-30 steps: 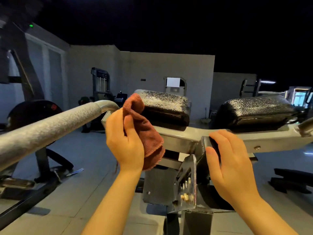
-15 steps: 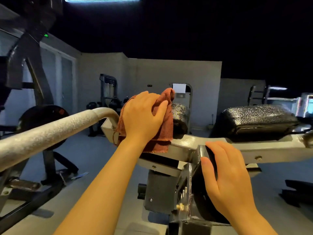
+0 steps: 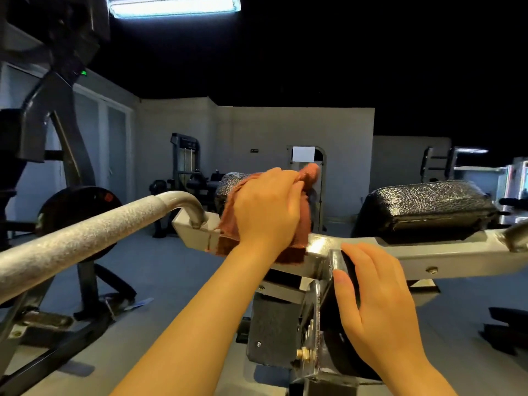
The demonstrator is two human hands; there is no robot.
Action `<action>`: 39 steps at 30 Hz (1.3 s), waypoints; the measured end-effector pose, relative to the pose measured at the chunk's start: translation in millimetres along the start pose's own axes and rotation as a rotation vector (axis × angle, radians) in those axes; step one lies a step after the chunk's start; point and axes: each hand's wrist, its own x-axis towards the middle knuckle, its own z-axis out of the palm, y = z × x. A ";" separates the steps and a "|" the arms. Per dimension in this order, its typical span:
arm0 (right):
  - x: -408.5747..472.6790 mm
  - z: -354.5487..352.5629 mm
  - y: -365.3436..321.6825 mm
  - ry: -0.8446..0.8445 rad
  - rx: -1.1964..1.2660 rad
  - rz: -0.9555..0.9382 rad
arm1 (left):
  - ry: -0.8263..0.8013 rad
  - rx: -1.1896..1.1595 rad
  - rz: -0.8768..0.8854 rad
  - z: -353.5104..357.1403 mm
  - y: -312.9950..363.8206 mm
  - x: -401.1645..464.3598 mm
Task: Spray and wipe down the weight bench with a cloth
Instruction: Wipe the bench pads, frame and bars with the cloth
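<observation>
— Dim gym hall, grey floor [image 3: 160,270], a fluorescent ceiling light [image 3: 174,5] on overhead, weight machines along the pale back wall [image 3: 257,130]. What is nearest?

— A machine with a grey steel crossbar [image 3: 463,252], two black textured pads on it and a curved silver handle bar [image 3: 85,238] running off to the left.

— Where is the cloth?

— The rust-red cloth [image 3: 303,224] lies draped over the left pad [image 3: 228,181] and hangs down onto the crossbar. The left hand [image 3: 265,212] lies flat on top, fingers spread and pressing it against the pad; most of that pad is hidden under cloth and hand.

— And a second ago?

— Then the left hand held the cloth bunched up beside the pad, off its top, with the whole pad showing. Half a second ago it had just come over the pad's near end; now it sits further across, a cloth corner sticking up past the fingertips.

— The other hand?

— The right hand [image 3: 374,304] rests as before on the black part [image 3: 337,264] at the crossbar's centre bracket, fingers straight, thumb alongside, gripping nothing. The right pad [image 3: 428,207] is uncovered
</observation>
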 end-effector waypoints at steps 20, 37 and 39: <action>0.2 1.7 0.3 -0.005 0.003 0.010 | -0.004 -0.029 0.048 1.4 -0.9 0.5; -0.3 4.7 2.3 0.028 -0.002 -0.050 | -0.040 0.028 -0.066 -21.6 -38.4 9.1; 0.4 4.7 1.7 0.031 -0.007 -0.057 | -0.051 0.019 0.023 -12.4 -17.2 4.6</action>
